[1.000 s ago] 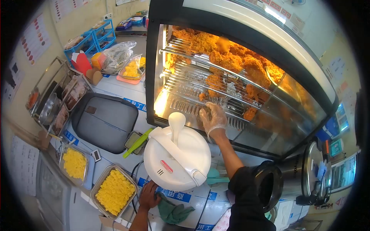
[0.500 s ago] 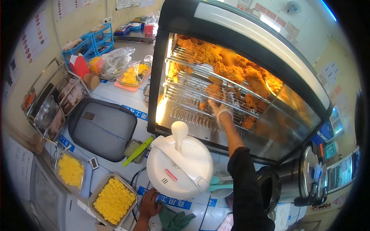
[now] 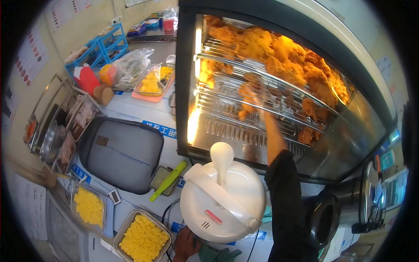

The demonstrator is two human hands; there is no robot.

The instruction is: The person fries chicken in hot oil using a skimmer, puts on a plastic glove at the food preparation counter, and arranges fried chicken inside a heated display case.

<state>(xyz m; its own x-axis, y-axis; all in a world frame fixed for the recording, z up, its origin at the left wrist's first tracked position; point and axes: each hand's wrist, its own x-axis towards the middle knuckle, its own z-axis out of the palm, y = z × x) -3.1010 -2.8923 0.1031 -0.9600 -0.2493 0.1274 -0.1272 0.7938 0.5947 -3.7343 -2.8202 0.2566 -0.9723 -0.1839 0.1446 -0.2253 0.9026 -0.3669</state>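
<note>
My right hand (image 3: 257, 94), in a clear glove, reaches into the lit warming cabinet (image 3: 227, 131) and is at a piece of fried chicken (image 3: 248, 101) on the middle rack. The hand is blurred and its fingers are hard to make out. More fried chicken (image 3: 266, 43) is heaped on the upper rack. Bare, my left hand (image 3: 187, 243) lies low at the edge of a green cloth (image 3: 218, 254), beside the white rice cooker (image 3: 222, 205); its fingers are partly hidden. A white scoop (image 3: 221, 159) stands on the cooker's front.
Two trays of yellow food (image 3: 144, 238) (image 3: 89, 206) are at the lower left. Behind them lies a grey tray (image 3: 124, 153) beside a green-handled tool (image 3: 168, 181). A metal rack (image 3: 54, 126) stands at the left, a large dark pot (image 3: 349, 205) at the right.
My right hand has moved deeper into the cabinet, up to the chicken on the middle rack. The view has shifted, and my left hand stays near the cloth.
</note>
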